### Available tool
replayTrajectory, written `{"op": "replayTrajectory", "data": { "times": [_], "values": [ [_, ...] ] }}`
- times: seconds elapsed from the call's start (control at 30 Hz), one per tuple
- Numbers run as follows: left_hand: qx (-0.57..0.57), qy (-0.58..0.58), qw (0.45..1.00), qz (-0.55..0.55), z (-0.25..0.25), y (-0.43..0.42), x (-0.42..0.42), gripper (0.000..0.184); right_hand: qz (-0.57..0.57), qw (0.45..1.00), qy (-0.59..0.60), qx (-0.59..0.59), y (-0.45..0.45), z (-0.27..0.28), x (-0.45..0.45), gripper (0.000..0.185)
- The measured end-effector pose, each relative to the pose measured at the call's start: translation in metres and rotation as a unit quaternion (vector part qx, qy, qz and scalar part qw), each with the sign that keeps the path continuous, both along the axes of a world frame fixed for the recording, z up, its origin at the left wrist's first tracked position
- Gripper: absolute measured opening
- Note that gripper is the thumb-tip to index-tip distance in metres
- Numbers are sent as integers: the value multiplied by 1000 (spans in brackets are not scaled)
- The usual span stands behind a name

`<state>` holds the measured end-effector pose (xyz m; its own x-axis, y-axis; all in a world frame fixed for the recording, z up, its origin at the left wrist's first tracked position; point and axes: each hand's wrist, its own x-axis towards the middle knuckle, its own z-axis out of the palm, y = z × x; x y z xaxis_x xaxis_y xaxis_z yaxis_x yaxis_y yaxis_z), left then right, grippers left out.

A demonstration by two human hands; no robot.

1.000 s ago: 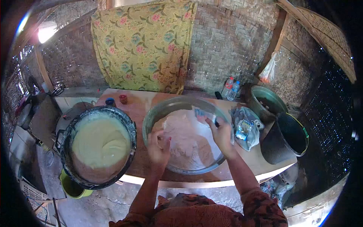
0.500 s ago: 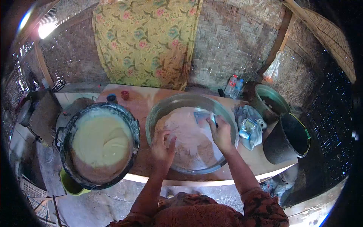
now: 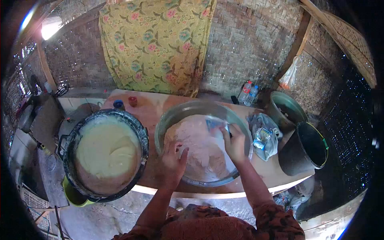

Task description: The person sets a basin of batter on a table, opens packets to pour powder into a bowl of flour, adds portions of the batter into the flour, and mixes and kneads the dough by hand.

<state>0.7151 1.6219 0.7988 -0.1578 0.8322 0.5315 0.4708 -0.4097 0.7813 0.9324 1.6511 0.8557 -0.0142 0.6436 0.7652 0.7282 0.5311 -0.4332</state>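
A wide metal basin on the table holds a heap of pale flour. My right hand is over the basin's right side, gripping a small clear plastic packet that hangs above the flour. At the basin's left edge, my left hand has its fingers apart and nothing in it. Left of the basin stands a black two-handled tub of smooth pale yellow batter.
On the table are a red cup, a blue cup and a plastic bag. Two bottles stand behind. A green pot and a dark bucket are on the right; a green bucket is below the tub.
The view has shifted slightly, so the basin appears a little further right. My right hand still holds the packet above the flour; my left hand stays open near the rim, a little lower.
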Motion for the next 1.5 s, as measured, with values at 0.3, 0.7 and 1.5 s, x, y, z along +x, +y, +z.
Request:
{"op": "replayTrajectory", "data": {
  "times": [0.3, 0.7, 1.5],
  "values": [
    [7, -2, 1000, -17, -1, -3, 0, 24, -12, 998, 49, -22, -3, 8, 0, 14],
    [13, 29, 999, 4, -2, -4, 1, 22, -1, 1000, 7, -22, 9, -9, 5, 10],
    [15, 16, 989, 146, -17, -27, 33, 16, 305, 687, 607, -256, 106, 9, 198, 24]
  ]
}}
